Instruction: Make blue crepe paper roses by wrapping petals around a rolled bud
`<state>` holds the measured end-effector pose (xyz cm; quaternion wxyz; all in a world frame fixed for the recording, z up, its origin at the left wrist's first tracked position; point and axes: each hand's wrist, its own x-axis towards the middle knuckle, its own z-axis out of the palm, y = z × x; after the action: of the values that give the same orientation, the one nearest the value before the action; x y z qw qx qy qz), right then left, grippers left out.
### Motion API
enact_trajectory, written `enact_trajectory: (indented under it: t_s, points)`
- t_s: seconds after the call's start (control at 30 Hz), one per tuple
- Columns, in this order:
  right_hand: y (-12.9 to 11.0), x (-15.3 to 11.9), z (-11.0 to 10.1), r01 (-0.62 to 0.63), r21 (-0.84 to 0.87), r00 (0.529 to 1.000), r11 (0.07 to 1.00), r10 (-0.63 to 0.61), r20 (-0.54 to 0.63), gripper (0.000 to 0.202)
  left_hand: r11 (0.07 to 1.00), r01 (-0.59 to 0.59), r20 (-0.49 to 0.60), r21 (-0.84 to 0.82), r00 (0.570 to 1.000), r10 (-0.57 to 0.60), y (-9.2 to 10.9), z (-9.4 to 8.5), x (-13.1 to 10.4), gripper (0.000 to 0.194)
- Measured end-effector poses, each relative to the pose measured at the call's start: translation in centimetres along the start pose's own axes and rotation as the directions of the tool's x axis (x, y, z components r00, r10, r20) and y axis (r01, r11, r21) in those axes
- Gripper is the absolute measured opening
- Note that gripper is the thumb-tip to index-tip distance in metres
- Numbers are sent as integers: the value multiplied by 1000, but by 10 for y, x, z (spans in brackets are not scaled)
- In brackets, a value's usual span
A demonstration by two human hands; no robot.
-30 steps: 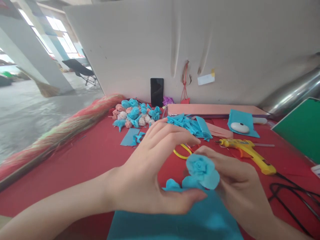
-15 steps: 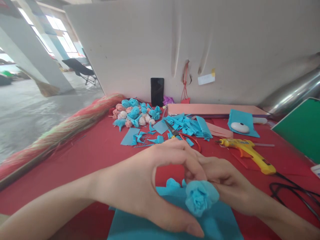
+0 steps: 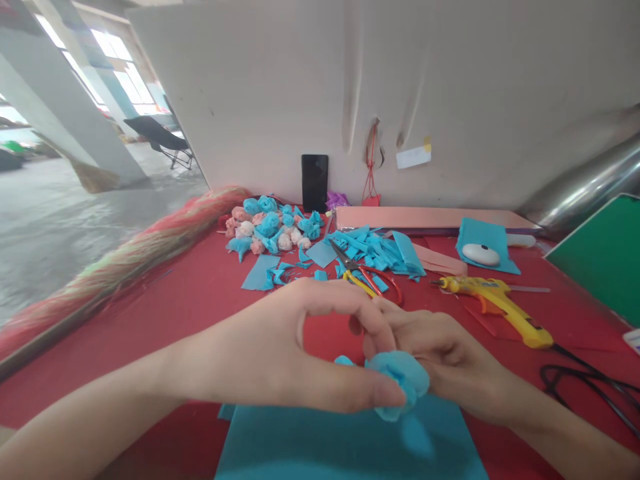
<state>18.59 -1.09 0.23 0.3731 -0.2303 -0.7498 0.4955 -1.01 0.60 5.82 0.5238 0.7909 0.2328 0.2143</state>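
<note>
A blue crepe-paper flower (image 3: 400,377) is held between both hands above a blue sheet of paper (image 3: 340,440). The thumb of my left hand (image 3: 270,360) presses on the front of the bloom, with its fingers curled behind it. At the flower's base, my right hand (image 3: 455,360) keeps its fingers closed; the part they pinch is mostly hidden. Beneath the bloom shows a blurred pale blue patch (image 3: 417,437), and I cannot tell whether it is a loose petal. A small blue piece (image 3: 345,360) peeks out behind the left thumb.
Beyond the hands lie scissors (image 3: 363,267), blue paper scraps (image 3: 373,247) and a pile of paper flowers (image 3: 270,227). To the right are a yellow glue gun (image 3: 500,303) with its black cord and a white mouse-like object (image 3: 481,254). A phone (image 3: 315,183) leans against the wall.
My left thumb has moved up from below the flower and now lies on its petals. The bloom has tilted and shifted slightly up and left; the right hand has barely moved.
</note>
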Motion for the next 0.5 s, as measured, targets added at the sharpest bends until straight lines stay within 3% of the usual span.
enact_trajectory:
  t_s: [0.3,0.5]
  points:
    - [3,0,0,-31,26,999,999,31,-8,44,998,53,-32,29,998,-52,-4,-2,2,12]
    - [7,-2,1,-56,119,992,991,69,-107,35,995,96,-39,31,995,-95,-6,-5,5,16]
